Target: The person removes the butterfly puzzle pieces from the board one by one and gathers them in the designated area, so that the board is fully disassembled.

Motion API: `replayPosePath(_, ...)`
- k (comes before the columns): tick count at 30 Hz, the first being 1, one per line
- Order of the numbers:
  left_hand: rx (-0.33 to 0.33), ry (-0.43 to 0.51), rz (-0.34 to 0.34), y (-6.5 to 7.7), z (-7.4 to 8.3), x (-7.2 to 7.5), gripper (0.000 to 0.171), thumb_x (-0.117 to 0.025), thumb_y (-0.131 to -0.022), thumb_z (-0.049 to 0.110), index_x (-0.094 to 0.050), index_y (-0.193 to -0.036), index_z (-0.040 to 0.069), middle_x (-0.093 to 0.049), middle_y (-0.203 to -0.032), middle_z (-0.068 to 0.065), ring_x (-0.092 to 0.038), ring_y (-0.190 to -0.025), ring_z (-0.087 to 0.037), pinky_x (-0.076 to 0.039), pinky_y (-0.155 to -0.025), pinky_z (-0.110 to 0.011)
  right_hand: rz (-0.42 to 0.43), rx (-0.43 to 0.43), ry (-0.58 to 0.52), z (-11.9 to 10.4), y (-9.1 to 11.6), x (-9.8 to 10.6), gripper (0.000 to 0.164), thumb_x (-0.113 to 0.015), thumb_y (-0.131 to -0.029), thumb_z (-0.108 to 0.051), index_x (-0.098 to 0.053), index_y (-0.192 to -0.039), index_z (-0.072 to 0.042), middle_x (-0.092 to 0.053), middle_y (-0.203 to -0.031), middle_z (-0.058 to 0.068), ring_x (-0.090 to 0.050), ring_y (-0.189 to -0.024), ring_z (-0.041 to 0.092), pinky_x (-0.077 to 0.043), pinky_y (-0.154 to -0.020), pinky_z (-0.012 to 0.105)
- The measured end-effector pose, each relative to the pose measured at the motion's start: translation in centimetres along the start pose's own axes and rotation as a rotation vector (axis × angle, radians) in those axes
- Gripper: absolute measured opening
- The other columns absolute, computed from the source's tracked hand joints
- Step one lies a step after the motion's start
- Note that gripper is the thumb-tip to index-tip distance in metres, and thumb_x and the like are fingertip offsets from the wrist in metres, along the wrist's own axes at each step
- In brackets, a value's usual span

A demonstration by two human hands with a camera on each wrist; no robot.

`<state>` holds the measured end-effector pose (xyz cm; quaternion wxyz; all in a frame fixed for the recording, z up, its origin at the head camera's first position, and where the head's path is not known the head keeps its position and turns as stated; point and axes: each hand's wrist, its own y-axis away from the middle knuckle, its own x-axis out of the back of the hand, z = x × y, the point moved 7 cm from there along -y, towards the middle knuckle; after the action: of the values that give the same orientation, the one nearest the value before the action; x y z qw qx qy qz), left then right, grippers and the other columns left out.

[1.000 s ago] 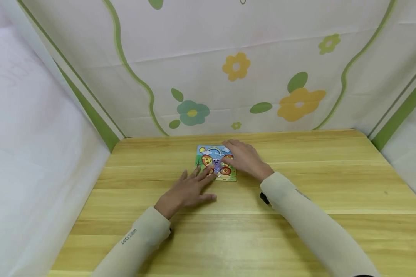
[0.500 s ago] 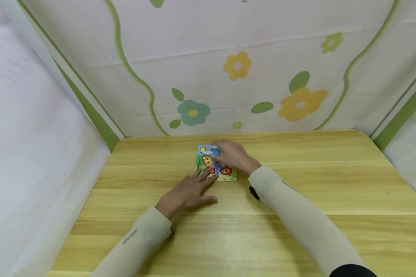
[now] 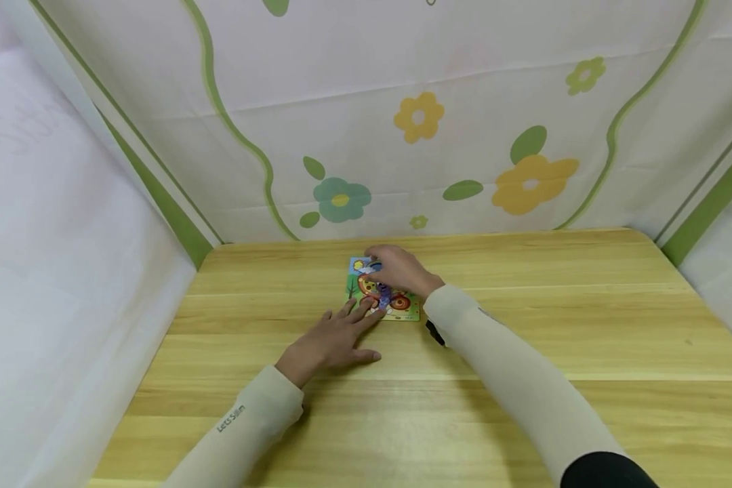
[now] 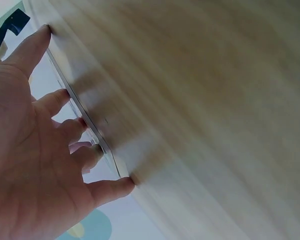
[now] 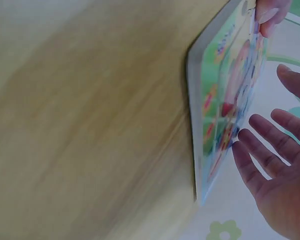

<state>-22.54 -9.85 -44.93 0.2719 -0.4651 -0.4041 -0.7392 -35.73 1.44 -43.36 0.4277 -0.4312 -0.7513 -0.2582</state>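
A small square puzzle board (image 3: 401,305) with a butterfly, sun and rainbow picture lies flat near the table's far edge. In the head view my left hand (image 3: 334,339) spreads its fingers over the board's lower left corner, thumb on the wood. The left wrist view shows that hand (image 4: 45,155) from the palm side, fingertips down on board and table. My right hand (image 3: 399,268) reaches over the upper right of the picture and hides part of it. In the right wrist view its fingers (image 5: 274,142) are extended, fingertips at the board's surface (image 5: 230,90).
The wooden table (image 3: 524,379) stretches around the board. Behind it hangs a white cloth (image 3: 354,81) printed with flowers and green vines. White cloth also closes in the left and right sides. A black strap (image 3: 435,333) shows under the right wrist.
My right hand has moved left across the top of the board and covers more of the rainbow. The left hand keeps its place on the lower left corner.
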Motion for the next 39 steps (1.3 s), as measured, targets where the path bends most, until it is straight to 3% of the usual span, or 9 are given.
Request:
replayPosePath(8, -0.01, 0.002, 0.003, 0.1, -0.1, 0.0, 0.08, -0.055, -0.103, 0.061, -0.018, -0.169, 0.034, -0.009, -0.178, 0.0, -0.007, -0.165, -0.034, -0.022, -0.124, -0.069, -0.008, -0.022, 0.008, 0.0, -0.9, -0.5, 0.057, -0.075, -0.098, -0.037, -0.06, -0.146, -0.011, -0.07, -0.136, 0.008, -0.066, -0.124, 0.027, -0.055, -0.103, 0.05)
replayPosePath(17, -0.012, -0.007, 0.002, 0.1, -0.1, -0.1, 0.079, -0.053, -0.103, 0.062, -0.019, -0.169, 0.034, -0.009, -0.178, 0.0, -0.008, -0.165, -0.034, -0.024, -0.124, -0.069, -0.004, -0.034, 0.12, -0.7, -1.4, -0.9, 0.057, -0.075, -0.098, -0.037, -0.061, -0.146, -0.01, -0.058, -0.152, 0.012, -0.054, -0.141, 0.034, -0.05, -0.111, 0.053)
replayPosePath(24, -0.009, 0.006, -0.002, 0.1, -0.1, 0.0, 0.08, -0.054, -0.103, 0.061, -0.018, -0.169, 0.034, -0.008, -0.178, 0.001, -0.006, -0.165, -0.033, -0.022, -0.125, -0.069, -0.008, -0.027, 0.166, -0.8, -1.5, -1.1, 0.057, -0.074, -0.099, -0.038, -0.06, -0.148, -0.012, -0.056, -0.154, 0.012, -0.051, -0.144, 0.034, -0.048, -0.113, 0.053)
replayPosePath(39, 0.004, 0.014, -0.011, 0.1, -0.1, 0.0, 0.08, -0.055, -0.103, 0.061, -0.017, -0.169, 0.034, -0.008, -0.178, 0.001, -0.005, -0.165, -0.033, -0.021, -0.125, -0.068, -0.014, -0.027, 0.171, -0.5, -1.9, -1.5, 0.059, -0.074, -0.099, -0.039, -0.058, -0.149, -0.013, -0.052, -0.157, 0.013, -0.047, -0.146, 0.036, -0.046, -0.114, 0.055)
